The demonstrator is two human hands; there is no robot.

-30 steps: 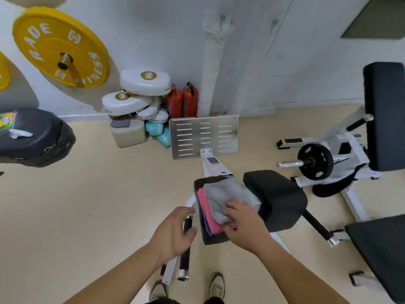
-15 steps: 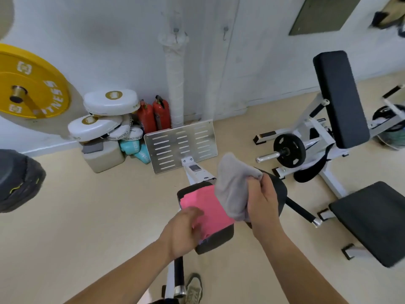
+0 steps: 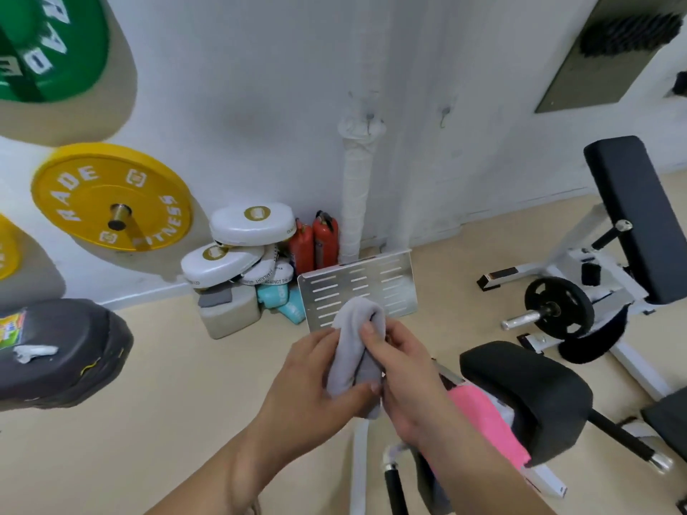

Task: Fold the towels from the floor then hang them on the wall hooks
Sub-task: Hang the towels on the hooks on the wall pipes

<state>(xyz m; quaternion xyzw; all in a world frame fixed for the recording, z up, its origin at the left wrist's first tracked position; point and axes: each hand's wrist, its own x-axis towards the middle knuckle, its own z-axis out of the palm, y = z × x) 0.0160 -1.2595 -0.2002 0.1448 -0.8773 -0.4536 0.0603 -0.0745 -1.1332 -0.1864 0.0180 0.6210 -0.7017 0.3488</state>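
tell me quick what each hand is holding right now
left hand: holds the grey towel, thumb across its front
right hand: pinches the same grey towel

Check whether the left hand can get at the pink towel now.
Probably not: left hand and right hand both grip the grey towel, and the right forearm overlaps the pink towel.

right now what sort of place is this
Most likely a gym: a yellow weight plate is mounted on the wall, a padded bench machine carries a black plate, and white strike pads are piled on the floor.
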